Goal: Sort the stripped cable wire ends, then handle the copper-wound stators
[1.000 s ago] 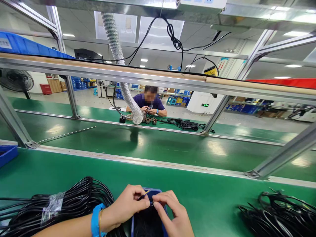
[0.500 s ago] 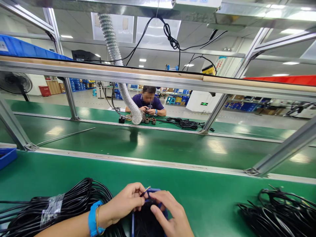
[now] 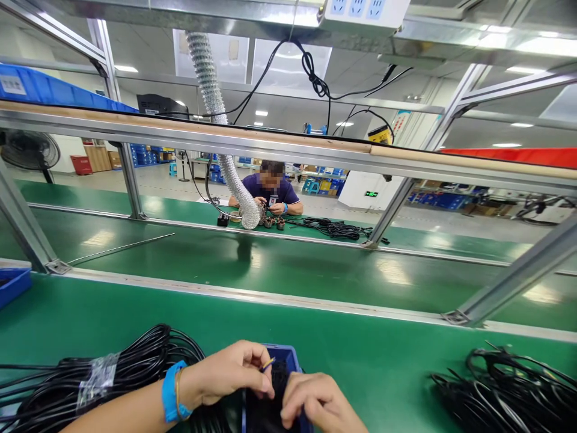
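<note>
Pinched in my left hand (image 3: pixel 243 373) is the end of a cable (image 3: pixel 268 364), its thin yellow and blue wires poking up past the fingertips. A blue wristband circles that wrist. My right hand (image 3: pixel 320 400) reaches down into a blue bin (image 3: pixel 291 356) in front of me, fingers curled at its right side; whatever they hold is hidden. Small black parts (image 3: pixel 270 415) fill the bin, too dark to make out singly. Left of the bin, partly under my left forearm, lies a coil of black cable (image 3: pixel 148 361) bound with clear plastic.
Another pile of black cables (image 3: pixel 505 391) lies at the right. A metal frame bar (image 3: pixel 216 296) crosses behind the work area, with slanted posts (image 3: pixel 491 282) at the sides. Across the bench a co-worker (image 3: pixel 270 189) sits behind a hanging silver duct (image 3: pixel 232 180).
My right hand has moved away from my left, down and right into the bin, its fingers curling. My left hand still holds the cable end, slightly lower.
</note>
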`<state>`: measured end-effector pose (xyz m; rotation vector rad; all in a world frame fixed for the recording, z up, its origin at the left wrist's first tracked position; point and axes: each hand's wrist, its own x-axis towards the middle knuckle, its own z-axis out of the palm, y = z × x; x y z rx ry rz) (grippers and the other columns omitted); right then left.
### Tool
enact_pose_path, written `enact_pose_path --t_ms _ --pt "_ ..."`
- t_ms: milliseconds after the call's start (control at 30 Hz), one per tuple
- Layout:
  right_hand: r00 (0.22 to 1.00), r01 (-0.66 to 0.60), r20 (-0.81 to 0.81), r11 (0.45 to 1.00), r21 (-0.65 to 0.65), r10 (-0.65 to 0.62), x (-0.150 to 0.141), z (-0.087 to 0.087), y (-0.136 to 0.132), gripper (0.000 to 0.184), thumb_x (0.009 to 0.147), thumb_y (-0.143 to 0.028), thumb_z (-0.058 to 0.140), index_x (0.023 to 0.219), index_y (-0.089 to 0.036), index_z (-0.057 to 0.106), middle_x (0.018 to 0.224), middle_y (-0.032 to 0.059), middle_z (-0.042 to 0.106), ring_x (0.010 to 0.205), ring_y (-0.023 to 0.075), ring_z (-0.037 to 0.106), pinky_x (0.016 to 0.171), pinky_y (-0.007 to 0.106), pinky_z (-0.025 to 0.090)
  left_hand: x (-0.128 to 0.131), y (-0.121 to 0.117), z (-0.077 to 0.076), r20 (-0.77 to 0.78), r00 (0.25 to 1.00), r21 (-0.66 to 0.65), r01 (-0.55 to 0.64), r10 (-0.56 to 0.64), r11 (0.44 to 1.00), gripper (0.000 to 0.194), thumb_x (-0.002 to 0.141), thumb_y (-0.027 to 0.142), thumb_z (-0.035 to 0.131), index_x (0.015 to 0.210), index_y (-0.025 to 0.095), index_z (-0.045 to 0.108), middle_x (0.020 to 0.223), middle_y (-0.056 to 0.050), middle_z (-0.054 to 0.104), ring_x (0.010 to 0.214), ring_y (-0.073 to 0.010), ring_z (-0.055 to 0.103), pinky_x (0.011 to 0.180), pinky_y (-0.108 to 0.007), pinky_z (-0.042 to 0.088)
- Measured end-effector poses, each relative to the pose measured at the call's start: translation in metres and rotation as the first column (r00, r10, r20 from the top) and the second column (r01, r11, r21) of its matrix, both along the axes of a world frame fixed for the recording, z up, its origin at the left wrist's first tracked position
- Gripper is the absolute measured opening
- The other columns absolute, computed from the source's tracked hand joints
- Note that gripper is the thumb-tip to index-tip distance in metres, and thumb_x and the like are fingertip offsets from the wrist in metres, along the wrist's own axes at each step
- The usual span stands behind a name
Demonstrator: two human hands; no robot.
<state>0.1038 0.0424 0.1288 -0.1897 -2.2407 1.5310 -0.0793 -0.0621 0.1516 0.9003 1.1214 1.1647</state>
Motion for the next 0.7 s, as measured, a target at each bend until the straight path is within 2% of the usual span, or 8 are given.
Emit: enact_pose_path --t_ms 67,133,167,233,333,433,533,700 --pt "0.994 0.082 0.067 0.988 0.130 -0.092 0.000 0.002 0.000 0.050 0.100 -0.051 0.045 0.075 -0.023 0.078 0.071 0.0057 0.075 0.072 0.0220 0.067 0.071 0.032 0.051 -0.002 0.002 0.000 0.045 0.999 -0.025 -0.017 0.018 1.000 0.015 0.064 0.025 0.068 0.069 0.016 0.058 0.066 -0.002 0.064 0.065 -0.0144 0.059 0.064 -0.025 0.044" --pt "0.948 0.166 0.186 0.902 0.398 -0.257 -0.009 -0.005 -0.004 0.021 0.095 -0.033 0.061 0.086 -0.024 0.078 0.085 0.0051 0.077 0.085 0.0257 0.067 0.078 0.036 0.049 -0.003 0.004 -0.003 0.105 0.993 -0.036 -0.055 0.058 0.998 0.017 0.068 0.030 0.068 0.072 0.015 0.059 0.063 -0.001 0.061 0.060 -0.0133 0.059 0.055 -0.022 0.041" --pt "0.916 0.141 0.250 0.837 0.528 -0.312 -0.015 -0.011 -0.007 0.009 0.088 -0.027 0.070 0.092 -0.025 0.078 0.092 0.0050 0.077 0.093 0.0287 0.066 0.082 0.039 0.048 -0.004 0.004 -0.004 0.120 0.990 -0.033 -0.064 0.068 0.997 0.019 0.070 0.032 0.069 0.076 0.015 0.060 0.063 0.000 0.060 0.057 -0.0122 0.057 0.051 -0.021 0.039" --pt "0.859 0.033 0.352 0.725 0.688 -0.372 -0.028 -0.024 -0.013 0.017 0.079 -0.019 0.079 0.094 -0.025 0.078 0.096 0.0053 0.077 0.100 0.0329 0.064 0.085 0.041 0.046 -0.004 0.005 -0.007 0.125 0.989 -0.013 -0.077 0.078 0.997 0.025 0.073 0.035 0.072 0.085 0.015 0.061 0.063 0.002 0.058 0.051 -0.0101 0.054 0.045 -0.020 0.035" --pt "0.831 -0.004 0.364 0.650 0.760 -0.421 -0.038 -0.039 -0.017 0.011 0.082 -0.014 0.076 0.084 -0.025 0.077 0.090 0.0036 0.077 0.096 0.0295 0.065 0.082 0.038 0.045 -0.001 0.005 -0.010 0.115 0.987 0.008 -0.113 0.111 0.994 0.031 0.074 0.041 0.074 0.086 0.016 0.059 0.062 0.004 0.056 0.048 -0.0087 0.051 0.043 -0.020 0.033" --pt "0.881 0.108 0.240 0.666 0.738 -0.408 -0.035 -0.042 -0.014 0.021 0.087 -0.008 0.067 0.082 -0.027 0.076 0.086 0.0004 0.075 0.087 0.0228 0.064 0.076 0.032 0.044 0.004 0.005 -0.012 0.073 0.988 0.019 -0.138 0.136 0.990 0.033 0.075 0.044 0.072 0.077 0.016 0.056 0.060 0.003 0.054 0.052 -0.0091 0.049 0.047 -0.020 0.034" --pt "0.925 0.238 0.069 0.712 0.661 -0.373 -0.025 -0.035 -0.009 0.025 0.092 -0.010 0.058 0.083 -0.026 0.075 0.081 0.0013 0.071 0.079 0.0196 0.062 0.071 0.028 0.045 0.007 0.005 -0.015 -0.078 0.986 0.053 -0.147 0.151 0.988 0.028 0.075 0.041 0.070 0.077 0.016 0.056 0.058 0.004 0.052 0.055 -0.0101 0.047 0.053 -0.023 0.035" --pt "0.905 0.421 -0.125 0.821 0.386 -0.406 -0.014 -0.020 -0.008 0.019 0.098 -0.028 0.056 0.093 -0.024 0.075 0.081 0.0033 0.072 0.075 0.0196 0.065 0.070 0.028 0.051 0.009 0.004 -0.018 -0.257 0.945 0.149 -0.170 0.204 0.974 0.020 0.078 0.035 0.064 0.076 0.018 0.054 0.064 0.006 0.047 0.059 -0.0106 0.042 0.057 -0.024 0.033"
